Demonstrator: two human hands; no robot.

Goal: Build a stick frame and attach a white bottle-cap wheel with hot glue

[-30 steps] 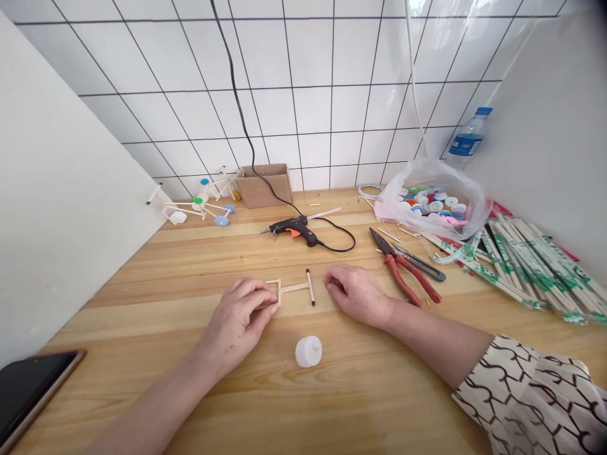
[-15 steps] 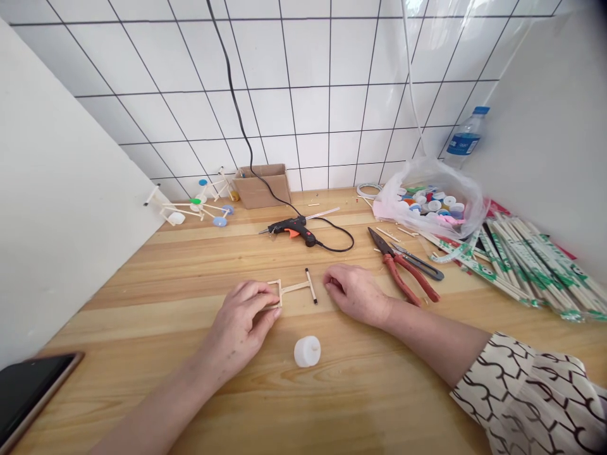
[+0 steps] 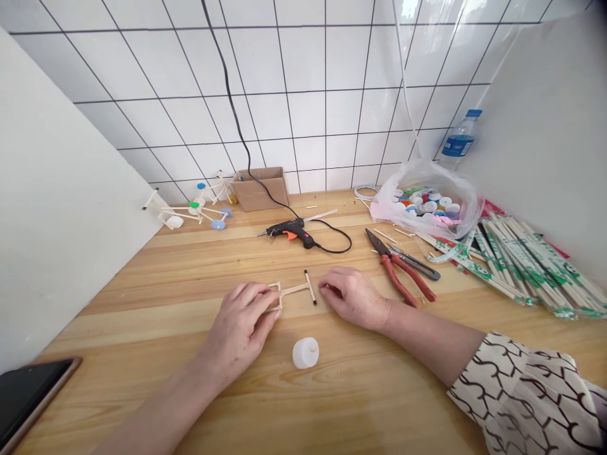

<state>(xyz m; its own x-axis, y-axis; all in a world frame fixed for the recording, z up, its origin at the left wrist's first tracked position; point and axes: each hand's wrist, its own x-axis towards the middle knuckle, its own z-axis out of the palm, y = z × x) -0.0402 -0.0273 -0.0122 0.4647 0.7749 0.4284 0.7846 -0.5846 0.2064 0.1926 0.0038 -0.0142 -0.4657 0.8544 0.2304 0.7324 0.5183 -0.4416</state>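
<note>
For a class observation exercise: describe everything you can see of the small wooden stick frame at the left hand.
The small wooden stick frame lies flat on the wooden tabletop. Thin pale sticks form a squarish loop at one end; a single stick runs from it to a crosswise stick with dark ends, making a T. The left hand grasps the loop end. The joints are too small to make out.

Only tiny stuff since a second ago: the right hand has crept left and now sits just beside the dark-tipped stick, while the left hand has slid its fingers further over the end of the little wooden stick frame. Head's tipped a bit too, so the whole view's drifted.
</note>
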